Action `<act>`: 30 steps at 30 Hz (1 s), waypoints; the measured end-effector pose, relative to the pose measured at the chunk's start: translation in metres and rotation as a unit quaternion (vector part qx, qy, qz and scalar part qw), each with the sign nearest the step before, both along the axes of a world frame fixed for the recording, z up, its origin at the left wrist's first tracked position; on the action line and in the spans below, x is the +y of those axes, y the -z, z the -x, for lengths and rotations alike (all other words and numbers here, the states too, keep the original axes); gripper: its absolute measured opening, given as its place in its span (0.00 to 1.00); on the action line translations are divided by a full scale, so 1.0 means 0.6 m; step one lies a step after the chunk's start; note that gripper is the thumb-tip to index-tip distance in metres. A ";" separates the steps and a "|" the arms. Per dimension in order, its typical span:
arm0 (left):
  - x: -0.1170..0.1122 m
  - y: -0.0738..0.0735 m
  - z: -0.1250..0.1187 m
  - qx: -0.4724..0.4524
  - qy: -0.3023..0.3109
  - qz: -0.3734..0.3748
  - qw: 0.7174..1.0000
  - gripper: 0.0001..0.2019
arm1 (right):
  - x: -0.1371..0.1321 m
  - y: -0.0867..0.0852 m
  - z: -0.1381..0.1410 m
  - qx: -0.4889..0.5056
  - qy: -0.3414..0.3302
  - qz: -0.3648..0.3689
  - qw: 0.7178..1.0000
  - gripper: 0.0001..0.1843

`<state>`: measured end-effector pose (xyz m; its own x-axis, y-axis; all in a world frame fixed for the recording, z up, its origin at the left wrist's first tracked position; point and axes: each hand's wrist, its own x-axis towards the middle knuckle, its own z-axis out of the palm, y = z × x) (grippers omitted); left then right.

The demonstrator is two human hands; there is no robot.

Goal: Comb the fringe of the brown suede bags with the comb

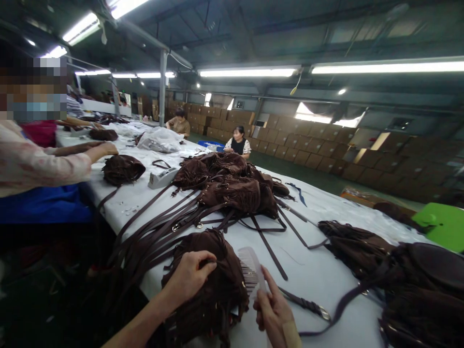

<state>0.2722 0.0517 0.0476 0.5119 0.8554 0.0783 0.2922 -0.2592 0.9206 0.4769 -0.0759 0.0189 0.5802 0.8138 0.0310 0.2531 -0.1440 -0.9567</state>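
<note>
A dark brown fringed bag [206, 299] lies at the near edge of the table. My left hand [192, 273] rests on its upper part, thumb and fingers closed in a pinch on the bag's brown material. In my right hand [273, 309] is a pale translucent comb [253, 268], held upright by its side. The comb's teeth point left and touch the fringe at the bag's right side. A brown strap with a metal buckle [324, 313] stretches out on the table to the right of my right hand.
A heap of brown bags [232, 186] with long trailing straps [159, 229] fills the table's middle. More bags [427, 290] lie at right, near a green chair back [440, 224]. A co-worker's hands [107, 150] are over another bag [123, 169] at left. Stacked cartons [311, 150] line the far wall.
</note>
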 end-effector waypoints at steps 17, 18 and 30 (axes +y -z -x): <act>0.020 -0.029 -0.050 -0.313 -0.101 0.020 0.944 0.28 | 0.065 -0.055 0.057 0.435 -0.292 0.044 0.851 0.34; 0.015 -0.023 -0.045 -0.327 -0.069 0.054 0.941 0.32 | 0.063 -0.067 0.056 0.448 -0.308 0.038 0.839 0.35; 0.009 0.040 -0.143 0.138 0.028 -0.072 0.987 0.13 | 0.062 -0.068 0.086 0.416 -0.138 0.011 0.899 0.41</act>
<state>0.3577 0.0572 0.0236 0.5768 0.8155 0.0475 0.5090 -0.4044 0.7598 0.4251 -0.0385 0.0598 0.1707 0.9254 -0.3383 -0.5203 -0.2069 -0.8286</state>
